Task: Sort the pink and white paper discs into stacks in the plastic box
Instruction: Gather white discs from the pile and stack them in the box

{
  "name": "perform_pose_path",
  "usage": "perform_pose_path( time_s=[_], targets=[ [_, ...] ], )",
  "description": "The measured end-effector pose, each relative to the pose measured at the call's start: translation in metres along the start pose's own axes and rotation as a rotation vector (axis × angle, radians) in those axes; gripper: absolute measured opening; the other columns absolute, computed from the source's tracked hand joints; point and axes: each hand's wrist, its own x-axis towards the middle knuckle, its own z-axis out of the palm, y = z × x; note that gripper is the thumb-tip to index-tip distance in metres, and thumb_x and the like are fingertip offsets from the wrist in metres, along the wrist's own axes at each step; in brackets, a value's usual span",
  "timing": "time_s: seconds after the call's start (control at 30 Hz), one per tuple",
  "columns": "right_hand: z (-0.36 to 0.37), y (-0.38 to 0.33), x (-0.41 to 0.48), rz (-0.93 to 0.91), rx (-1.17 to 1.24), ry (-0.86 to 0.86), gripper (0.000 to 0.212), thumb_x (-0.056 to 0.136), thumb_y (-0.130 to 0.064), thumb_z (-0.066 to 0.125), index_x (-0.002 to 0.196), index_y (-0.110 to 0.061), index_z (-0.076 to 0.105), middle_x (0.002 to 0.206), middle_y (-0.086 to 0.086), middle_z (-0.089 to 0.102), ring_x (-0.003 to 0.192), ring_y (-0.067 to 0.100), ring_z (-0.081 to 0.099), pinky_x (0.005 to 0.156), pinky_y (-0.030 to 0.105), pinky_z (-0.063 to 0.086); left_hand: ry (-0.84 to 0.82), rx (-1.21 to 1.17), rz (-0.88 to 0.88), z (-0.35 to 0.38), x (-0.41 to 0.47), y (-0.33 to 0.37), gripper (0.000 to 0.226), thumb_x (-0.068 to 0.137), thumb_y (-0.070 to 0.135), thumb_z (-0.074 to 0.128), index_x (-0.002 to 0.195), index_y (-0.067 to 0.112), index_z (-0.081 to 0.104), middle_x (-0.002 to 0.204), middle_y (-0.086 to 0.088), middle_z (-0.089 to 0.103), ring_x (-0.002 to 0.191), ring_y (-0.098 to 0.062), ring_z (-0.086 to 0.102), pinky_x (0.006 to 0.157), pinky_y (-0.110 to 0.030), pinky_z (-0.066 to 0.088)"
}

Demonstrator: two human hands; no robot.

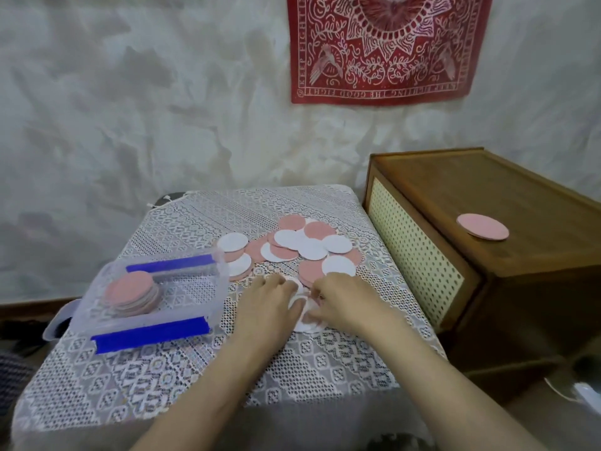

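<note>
Both forearms reach in over the lace-covered desk (162, 379). Left of them, the clear plastic box with blue edge strips (221, 281) contains one stack of round pink paper discs (130, 289), with paler layers lower down. The left hand (270, 307) and right hand (343, 301) meet over a small stack of white paper discs (304, 323) on the desk. Each grip is curled onto its rim, though blur hides detail. Beyond lies a loose overlapping heap of pink and white discs (309, 245). One lone pink disc (482, 226) rests flat on the wooden cabinet (536, 196).
</note>
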Motion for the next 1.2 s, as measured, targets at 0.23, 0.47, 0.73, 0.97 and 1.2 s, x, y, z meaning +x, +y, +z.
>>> perform_pose_path(
  time_s=[0.23, 0.47, 0.73, 0.97, 1.2],
  targets=[
    [0.010, 0.007, 0.000, 0.090, 0.234, 0.013, 0.030, 0.083, -0.039, 0.079, 0.103, -0.026, 0.061, 0.103, -0.007, 0.063, 0.094, 0.018, 0.062, 0.086, 0.040, 0.053, -0.008, -0.123, -0.012, 0.004, -0.009, -0.007, 0.035, 0.092, 0.048, 0.056, 0.116, 0.024, 0.063, 0.112, 0.006, 0.064, 0.100, -0.019, 0.051, 0.084, -0.035, 0.043],
    [0.016, 0.018, 0.008, 0.110, 0.464, 0.091, 0.015, 0.089, -0.027, 0.072, 0.086, -0.027, 0.057, 0.085, -0.009, 0.063, 0.079, 0.012, 0.059, 0.066, 0.030, 0.043, 0.019, -0.372, -0.168, -0.010, -0.011, 0.000, 0.018, 0.091, 0.036, 0.061, 0.083, 0.027, 0.047, 0.075, 0.010, 0.058, 0.073, -0.016, 0.054, 0.064, -0.039, 0.045],
    [0.014, 0.031, 0.007, 0.122, 0.623, 0.059, 0.008, 0.094, -0.025, 0.070, 0.086, -0.023, 0.070, 0.078, -0.006, 0.063, 0.068, 0.012, 0.057, 0.064, 0.031, 0.046, 0.008, -0.361, -0.254, -0.019, -0.014, -0.006, 0.009, 0.101, 0.028, 0.047, 0.095, 0.022, 0.051, 0.083, -0.003, 0.064, 0.078, -0.027, 0.055, 0.066, -0.038, 0.044],
    [0.000, 0.043, 0.001, 0.100, 0.791, 0.069, 0.012, 0.099, -0.014, 0.062, 0.087, -0.012, 0.063, 0.071, 0.004, 0.062, 0.051, 0.013, 0.059, 0.053, 0.028, 0.050, -0.055, -0.444, -0.354, -0.024, -0.026, -0.012, 0.022, 0.101, 0.019, 0.037, 0.092, 0.017, 0.057, 0.083, 0.000, 0.060, 0.080, -0.023, 0.056, 0.066, -0.035, 0.041],
    [0.022, 0.007, 0.008, 0.056, 0.863, -0.057, 0.011, 0.094, -0.017, 0.070, 0.089, -0.008, 0.066, 0.065, 0.008, 0.069, 0.057, 0.023, 0.069, 0.055, 0.031, 0.058, -0.161, -0.709, -0.282, -0.033, -0.033, -0.013, 0.013, 0.099, 0.028, 0.054, 0.105, 0.020, 0.062, 0.085, 0.002, 0.068, 0.066, -0.014, 0.066, 0.063, -0.033, 0.053]
  ],
)
